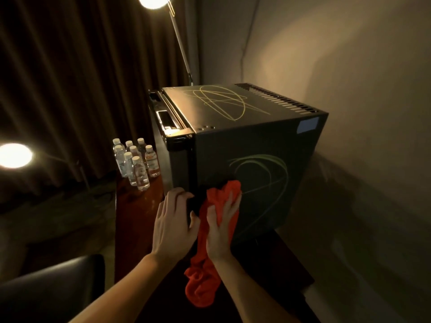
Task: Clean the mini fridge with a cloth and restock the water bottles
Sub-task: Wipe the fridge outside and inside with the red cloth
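A black mini fridge [233, 127] stands on a dark wooden table [137, 213], with yellow-green scribbles on its top and on the side facing me. My right hand [222, 227] presses a red cloth [205, 259] flat against that side, fingers spread; the cloth's lower end hangs down. My left hand [173, 220] grips the fridge's near vertical corner, fingers curled round the edge. Several water bottles [137, 163] stand in a cluster on the table to the left of the fridge.
A floor lamp [177, 38] rises behind the fridge, and a second lamp [14, 155] glows at the left. Brown curtains hang behind. A beige wall runs along the right. A dark chair [51, 290] sits at the lower left.
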Motion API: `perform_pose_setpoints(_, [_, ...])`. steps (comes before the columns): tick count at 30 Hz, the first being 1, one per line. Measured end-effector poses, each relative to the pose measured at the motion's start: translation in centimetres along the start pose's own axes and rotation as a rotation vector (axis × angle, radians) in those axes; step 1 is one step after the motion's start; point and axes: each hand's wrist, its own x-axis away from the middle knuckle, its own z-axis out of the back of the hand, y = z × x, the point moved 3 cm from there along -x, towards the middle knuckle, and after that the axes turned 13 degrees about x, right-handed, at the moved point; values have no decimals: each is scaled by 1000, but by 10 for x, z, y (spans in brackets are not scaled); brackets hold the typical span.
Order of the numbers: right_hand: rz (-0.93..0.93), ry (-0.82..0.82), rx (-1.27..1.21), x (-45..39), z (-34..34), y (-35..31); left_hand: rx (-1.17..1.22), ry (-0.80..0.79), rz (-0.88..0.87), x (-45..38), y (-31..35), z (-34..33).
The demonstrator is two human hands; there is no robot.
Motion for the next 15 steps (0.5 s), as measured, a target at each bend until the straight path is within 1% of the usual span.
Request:
perform_pose_setpoints(1, [107,-27,6,2,0,1,7,9,14,4,-1,-3])
perform_pose_setpoints(2, [169,-97,4,1,0,3,24,18,31,7,-1,-6])
perform_pose_setpoints(3, [227,-167,70,-3,-1,8,51,30,51,10,-2,-8])
perform_pose_setpoints(5, [353,-213,188,-23,5,12,98,61,95,15,-1,-11])
perform_pose_setpoints(7, [471,-220,287,-49,15,14,101,62,138,20,-2,-14])
perform_pose_setpoints(10, [661,-123,389,-81,38,23,66,28,159,24,1,-16])
perform_pose_setpoints(12, [728,-70,422,-97,50,32,73,18,160,21,5,-18])
perform_pose_setpoints(13, [717,-44,432,-100,53,35,82,20,158,19,6,-19])
perform_pose_setpoints(15, [597,59,423,-97,51,43,90,27,154,15,6,-23])
